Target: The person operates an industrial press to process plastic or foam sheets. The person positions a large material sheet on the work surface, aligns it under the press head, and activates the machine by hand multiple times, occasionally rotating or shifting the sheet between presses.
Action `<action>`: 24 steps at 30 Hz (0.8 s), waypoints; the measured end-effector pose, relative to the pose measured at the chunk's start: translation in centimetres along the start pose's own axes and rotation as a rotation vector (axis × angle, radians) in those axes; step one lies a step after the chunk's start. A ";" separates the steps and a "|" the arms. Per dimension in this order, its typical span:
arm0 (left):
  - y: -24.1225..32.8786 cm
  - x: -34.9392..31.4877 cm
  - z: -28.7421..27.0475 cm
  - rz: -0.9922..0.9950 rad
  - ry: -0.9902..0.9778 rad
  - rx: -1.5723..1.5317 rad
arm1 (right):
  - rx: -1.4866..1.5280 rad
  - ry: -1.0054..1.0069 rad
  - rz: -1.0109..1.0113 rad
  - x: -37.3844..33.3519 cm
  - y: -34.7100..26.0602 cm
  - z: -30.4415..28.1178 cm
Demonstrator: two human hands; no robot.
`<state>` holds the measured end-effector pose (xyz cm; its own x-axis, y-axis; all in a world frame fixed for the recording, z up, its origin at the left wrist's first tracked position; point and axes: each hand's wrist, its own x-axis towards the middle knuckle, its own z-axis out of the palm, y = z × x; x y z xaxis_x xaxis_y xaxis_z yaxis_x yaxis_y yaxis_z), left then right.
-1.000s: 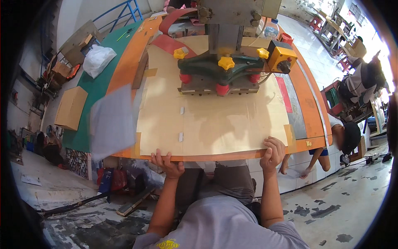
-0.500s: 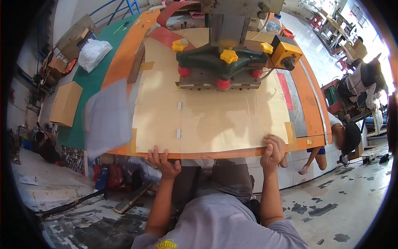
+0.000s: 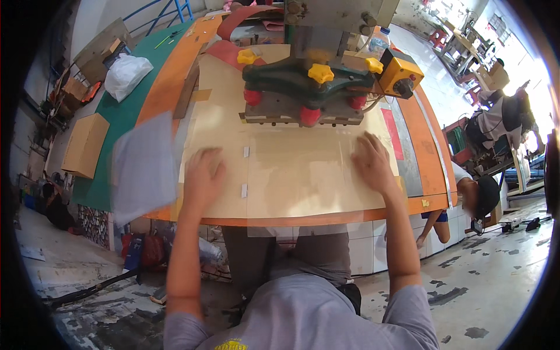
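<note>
A large cream sheet (image 3: 224, 125) covers the work table, its corners taped down. Over its middle and right lies a clear plastic film (image 3: 303, 181), whose near edge hangs past the table's front rim. My left hand (image 3: 204, 175) is over the left part of the cream sheet, somewhat blurred, thumb apart from the fingers. Across from it, my right hand (image 3: 374, 164) is over the right part, fingers stretched forward. Both hands are open and hold nothing that I can see; whether they touch the surface I cannot tell. Two small white tabs (image 3: 245, 152) are on the cream sheet between them.
Beyond my hands stands a press head (image 3: 309, 79) with yellow knobs and red feet, beside a yellow control box (image 3: 401, 74). A stack of translucent sheets (image 3: 144, 166), a carton (image 3: 85, 146) and a white bag (image 3: 127, 76) lie left. A person (image 3: 475, 192) crouches at right.
Both hands have moved forward from the table's front edge onto the sheet area. Their fingers, curled at the edge before, are now stretched out. The view has shifted slightly.
</note>
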<state>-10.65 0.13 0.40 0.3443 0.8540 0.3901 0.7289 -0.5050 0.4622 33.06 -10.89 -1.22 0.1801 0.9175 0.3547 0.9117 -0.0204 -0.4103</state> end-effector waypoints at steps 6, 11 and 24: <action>-3.7 7.8 6.1 0.067 -0.135 -0.025 | -0.005 -0.197 0.109 6.3 2.6 3.4; -4.0 8.7 7.5 0.045 -0.228 0.011 | 0.155 -0.129 0.083 5.9 2.6 3.3; 0.8 6.2 5.0 0.201 -0.406 -0.039 | 0.061 -0.263 -0.143 1.6 -2.9 0.4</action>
<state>-5.01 5.64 -0.77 0.6864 0.7146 0.1347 0.6040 -0.6634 0.4418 30.55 -9.19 0.19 -0.0576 0.9809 0.1856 0.8958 0.1329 -0.4242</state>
